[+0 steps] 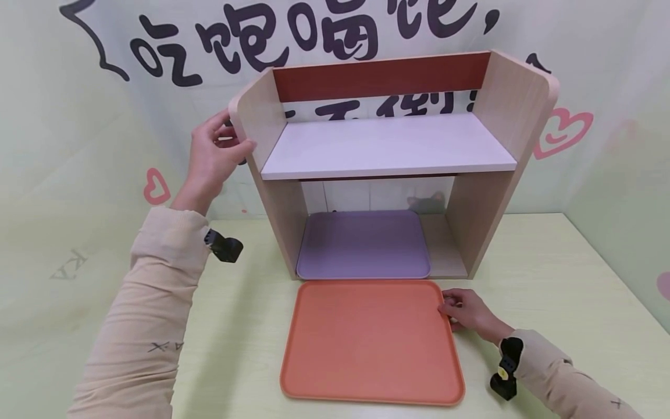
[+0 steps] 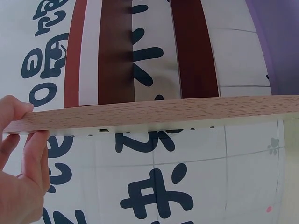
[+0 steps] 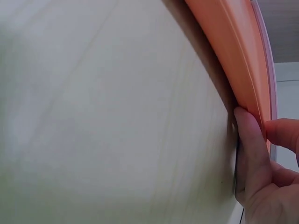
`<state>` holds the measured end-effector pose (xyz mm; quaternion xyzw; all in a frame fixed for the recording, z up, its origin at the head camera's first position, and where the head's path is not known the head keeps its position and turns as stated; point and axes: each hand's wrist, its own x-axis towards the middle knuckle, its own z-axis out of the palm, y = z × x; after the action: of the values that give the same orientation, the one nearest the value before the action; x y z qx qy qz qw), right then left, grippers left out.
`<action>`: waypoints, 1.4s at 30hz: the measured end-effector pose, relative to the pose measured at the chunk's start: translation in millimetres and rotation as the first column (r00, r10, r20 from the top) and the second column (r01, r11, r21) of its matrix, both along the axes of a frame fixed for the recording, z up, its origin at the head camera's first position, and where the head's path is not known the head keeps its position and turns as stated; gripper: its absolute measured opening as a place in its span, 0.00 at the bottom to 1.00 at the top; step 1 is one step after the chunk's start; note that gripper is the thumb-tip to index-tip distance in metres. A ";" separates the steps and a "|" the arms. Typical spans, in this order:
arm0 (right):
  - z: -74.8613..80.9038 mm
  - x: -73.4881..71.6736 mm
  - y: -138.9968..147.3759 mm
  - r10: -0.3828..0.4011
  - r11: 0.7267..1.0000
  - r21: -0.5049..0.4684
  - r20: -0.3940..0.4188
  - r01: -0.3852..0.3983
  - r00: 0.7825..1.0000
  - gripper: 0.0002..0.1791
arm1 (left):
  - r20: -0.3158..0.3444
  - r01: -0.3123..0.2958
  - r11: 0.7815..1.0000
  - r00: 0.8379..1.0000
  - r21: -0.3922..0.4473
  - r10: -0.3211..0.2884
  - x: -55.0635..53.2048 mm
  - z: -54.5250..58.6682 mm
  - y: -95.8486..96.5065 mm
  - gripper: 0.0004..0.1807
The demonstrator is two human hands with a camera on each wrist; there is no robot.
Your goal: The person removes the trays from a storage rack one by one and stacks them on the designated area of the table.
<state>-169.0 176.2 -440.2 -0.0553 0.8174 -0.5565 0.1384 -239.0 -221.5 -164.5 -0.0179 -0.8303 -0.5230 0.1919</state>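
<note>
A two-tier wooden shelf (image 1: 387,145) with a white middle board stands on the table. My left hand (image 1: 214,154) grips the front edge of its left side panel near the top, thumb on one face and fingers on the other, as the left wrist view shows on the panel edge (image 2: 140,114). Flat in the lower compartment, toward the left, lies a purple tray (image 1: 366,244). In front of the shelf is an orange tray (image 1: 371,343), its far edge close to the purple one. My right hand (image 1: 473,311) pinches the orange tray's right rim near the far corner.
The pale table (image 1: 549,273) extends to both sides of the shelf. Behind hangs a white cloth backdrop (image 1: 178,128) with black lettering and pink hearts. A dark red strip (image 1: 382,75) spans the shelf's upper back.
</note>
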 end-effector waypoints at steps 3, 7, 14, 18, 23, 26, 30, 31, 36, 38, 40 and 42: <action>0.0 -0.2 0.7 0.003 1.000 -0.020 0.018 -0.002 1.000 0.20 | -0.002 0.000 1.000 1.000 -0.002 0.000 -0.1 -0.3 -0.1 0.31; 0.5 -0.6 2.0 0.002 1.000 -0.027 0.037 -0.001 0.999 0.21 | 0.003 -0.001 1.000 1.000 -0.004 0.001 -0.1 -0.9 0.0 0.31; 2.3 0.3 4.9 -0.003 1.000 -0.020 0.048 0.004 0.999 0.22 | 0.007 0.008 1.000 1.000 0.009 -0.008 -0.3 -1.4 1.5 0.31; 3.1 1.3 6.0 0.008 1.000 -0.023 0.053 -0.007 0.999 0.24 | 0.004 0.001 1.000 1.000 0.005 -0.001 0.0 -1.7 1.3 0.31; 4.3 2.0 7.8 0.024 0.999 -0.049 0.051 -0.021 0.998 0.25 | 0.005 -0.001 1.000 1.000 0.003 0.001 0.3 -2.0 0.9 0.32; 6.2 1.9 9.3 0.030 0.998 -0.052 0.045 -0.028 0.999 0.24 | 0.006 0.001 1.000 1.000 0.007 -0.001 0.4 -2.0 0.9 0.32; 9.7 -1.2 11.7 0.023 0.999 -0.039 0.032 -0.022 0.999 0.23 | 0.002 0.000 1.000 1.000 0.009 0.000 0.4 -1.9 0.9 0.32; 11.1 -2.5 12.2 0.021 0.999 -0.033 0.023 -0.020 1.000 0.22 | 0.002 -0.002 1.000 1.000 0.010 0.001 0.4 -1.8 0.9 0.32; 19.2 -10.5 13.0 0.012 1.000 -0.012 -0.019 -0.012 1.000 0.20 | -0.002 -0.002 1.000 1.000 0.009 0.002 0.0 -1.8 0.4 0.31; 22.2 -14.2 12.3 0.011 1.000 -0.013 -0.023 -0.011 1.000 0.20 | -0.004 -0.001 1.000 1.000 0.010 0.001 -0.1 -1.8 0.1 0.31; 24.4 -18.5 11.2 0.011 1.000 -0.012 -0.028 -0.012 1.000 0.21 | -0.004 0.002 1.000 1.000 0.014 -0.002 -0.2 -1.9 0.1 0.31; 25.8 -23.0 9.8 0.005 1.000 -0.011 -0.033 -0.005 0.999 0.21 | -0.003 0.005 1.000 1.000 0.017 -0.005 0.1 -2.0 0.2 0.31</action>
<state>-192.0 186.0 -414.4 -0.0674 0.8162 -0.5599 0.1260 -238.9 -221.3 -166.4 -0.0190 -0.8253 -0.5306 0.1921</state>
